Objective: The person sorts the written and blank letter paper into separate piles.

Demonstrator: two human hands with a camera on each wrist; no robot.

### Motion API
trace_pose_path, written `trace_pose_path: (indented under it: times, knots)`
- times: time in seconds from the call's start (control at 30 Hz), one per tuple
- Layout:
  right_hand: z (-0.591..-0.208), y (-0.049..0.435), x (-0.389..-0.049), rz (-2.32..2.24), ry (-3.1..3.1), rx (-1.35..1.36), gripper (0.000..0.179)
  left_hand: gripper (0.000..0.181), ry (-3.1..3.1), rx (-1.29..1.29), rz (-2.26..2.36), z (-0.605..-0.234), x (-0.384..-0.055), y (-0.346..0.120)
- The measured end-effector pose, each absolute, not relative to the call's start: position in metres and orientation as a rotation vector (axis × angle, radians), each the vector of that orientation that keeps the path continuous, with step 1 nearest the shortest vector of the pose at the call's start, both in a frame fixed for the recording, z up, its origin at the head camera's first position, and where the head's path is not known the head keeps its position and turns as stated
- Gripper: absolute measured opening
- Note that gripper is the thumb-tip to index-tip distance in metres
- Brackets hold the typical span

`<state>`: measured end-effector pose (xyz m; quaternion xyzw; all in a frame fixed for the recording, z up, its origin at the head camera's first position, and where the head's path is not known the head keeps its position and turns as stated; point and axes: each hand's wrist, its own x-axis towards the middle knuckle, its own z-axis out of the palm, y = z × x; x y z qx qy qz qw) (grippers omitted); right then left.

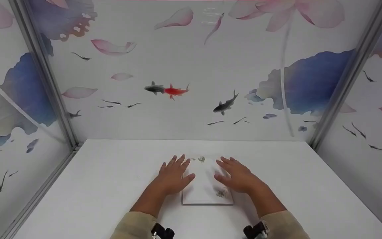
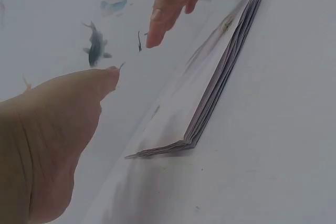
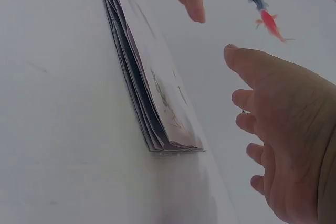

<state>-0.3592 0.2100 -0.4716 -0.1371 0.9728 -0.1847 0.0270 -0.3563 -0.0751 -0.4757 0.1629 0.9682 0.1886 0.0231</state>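
A flat white stack of thin layered sheets (image 1: 201,196), printed with small plant sprigs at the top and lower right, lies on the table in the head view. Its several layers show along the edges of the stack (image 2: 218,87) in the left wrist view and of the same stack (image 3: 134,72) in the right wrist view. My left hand (image 1: 172,177) is held over the left edge, fingers spread, holding nothing. Opposite it, my right hand (image 1: 240,176) hovers by the right edge, also empty with fingers extended. Both thumbs point inward over the stack.
The white table (image 1: 111,189) extends around the stack. Behind it stands a white panel (image 1: 184,122) printed with fish, petals and blue leaves. Side panels meet it at metal posts (image 1: 50,79). Each sleeve cuff carries a small black mount (image 1: 162,231).
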Motion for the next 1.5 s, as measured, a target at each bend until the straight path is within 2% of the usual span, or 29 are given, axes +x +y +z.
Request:
trace_pose_path:
  times: [0.57,0.7,0.97,1.3,1.5]
  knots:
    - [-0.479,0.217,-0.361,-0.611,2.747,-0.434,0.068,0.077,2.813,0.584,0.436,-0.487,-0.355,-0.075]
    - [-0.479,0.221,-0.363,-0.632,2.713,-0.386,0.073,0.082,2.816,0.624,0.437,-0.489,-0.356,-0.079]
    - [-0.483,0.228,-0.364,-0.622,2.666,-0.371,0.095,0.088,2.823,0.654,0.406,-0.491,-0.355,-0.082]
    - [-0.485,0.228,-0.363,-0.525,2.706,-0.416,0.091,0.088,2.840,0.620,0.394,-0.490,-0.352,-0.080]
    - [-0.483,0.226,-0.363,-0.566,2.701,-0.392,0.082,0.080,2.852,0.603,0.464,-0.492,-0.354,-0.080]
